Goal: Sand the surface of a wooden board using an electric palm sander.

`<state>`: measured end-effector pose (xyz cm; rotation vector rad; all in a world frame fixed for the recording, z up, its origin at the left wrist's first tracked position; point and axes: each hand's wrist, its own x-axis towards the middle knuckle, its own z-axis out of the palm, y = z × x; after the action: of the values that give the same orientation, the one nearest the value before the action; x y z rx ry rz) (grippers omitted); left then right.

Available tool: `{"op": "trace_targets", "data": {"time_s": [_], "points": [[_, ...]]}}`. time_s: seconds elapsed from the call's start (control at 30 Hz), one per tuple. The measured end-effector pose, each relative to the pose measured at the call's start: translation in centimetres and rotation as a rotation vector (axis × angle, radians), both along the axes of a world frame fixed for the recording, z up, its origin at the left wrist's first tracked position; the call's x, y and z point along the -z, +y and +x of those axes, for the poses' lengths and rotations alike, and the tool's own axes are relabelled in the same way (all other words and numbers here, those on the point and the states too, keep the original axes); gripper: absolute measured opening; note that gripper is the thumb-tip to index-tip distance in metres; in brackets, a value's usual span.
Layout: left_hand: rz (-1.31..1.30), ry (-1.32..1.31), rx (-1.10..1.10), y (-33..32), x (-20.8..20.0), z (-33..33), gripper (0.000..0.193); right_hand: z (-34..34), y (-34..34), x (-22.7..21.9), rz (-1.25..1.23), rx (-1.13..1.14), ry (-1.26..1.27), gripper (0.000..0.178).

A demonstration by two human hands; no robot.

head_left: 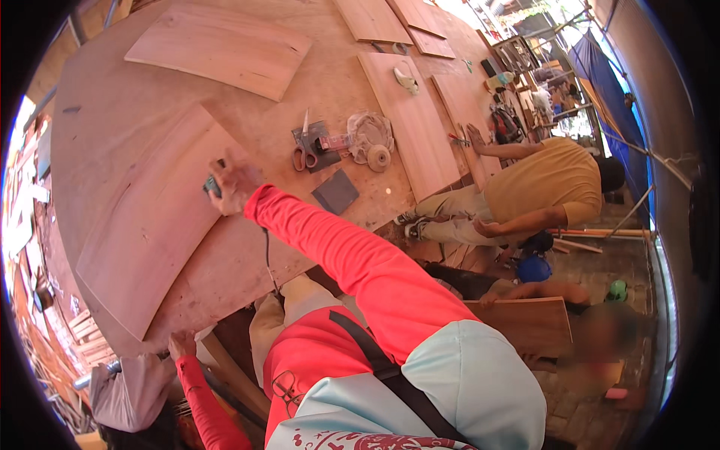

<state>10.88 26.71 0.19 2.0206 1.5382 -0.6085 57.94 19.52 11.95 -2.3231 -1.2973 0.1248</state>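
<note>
My right hand (237, 184) is closed around a small teal corded power tool (212, 186), mostly hidden by the fingers. The tool is over the right edge of a long reddish wooden board (154, 217). A dark cord (268, 259) hangs past the table edge below that hand. My left hand (181, 345) is at the near table edge, close to the board's lower corner; its fingers are too small to read. Right of the tool lie orange-handled scissors (304, 155), a dark sheet (336, 192), a clear plastic bag (370, 133) and a round tan roll (379, 157).
Another board (221, 49) lies at the far left of the wooden table (300, 90). More boards (412, 120) lie to the right, one bearing a pale object (406, 78). A person in a yellow shirt (544, 187) works there. Nearer, another person holds a board (525, 324).
</note>
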Motion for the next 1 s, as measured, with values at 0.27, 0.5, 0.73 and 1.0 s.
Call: {"op": "trace_targets", "data": {"time_s": [0.27, 0.5, 0.73, 1.0], "points": [[0.096, -0.083, -0.005, -0.5, -0.1, 0.0, 0.036, 2.8, 5.6, -0.1, 0.035, -0.003, 0.056, 0.05], [0.084, -0.04, -0.043, -0.3, 0.6, -0.7, 0.037, 6.9, 4.3, -1.7, 0.007, 0.135, -0.091, 0.045], [0.075, -0.062, -0.033, -0.3, -0.1, 0.8, 0.036, 3.8, 1.8, -0.6, 0.004, 0.106, -0.058, 0.045], [0.051, -0.128, -0.04, -1.2, -1.5, -1.4, 0.032, 1.6, 8.1, 1.2, -0.103, 0.029, -0.062, 0.049]]}}
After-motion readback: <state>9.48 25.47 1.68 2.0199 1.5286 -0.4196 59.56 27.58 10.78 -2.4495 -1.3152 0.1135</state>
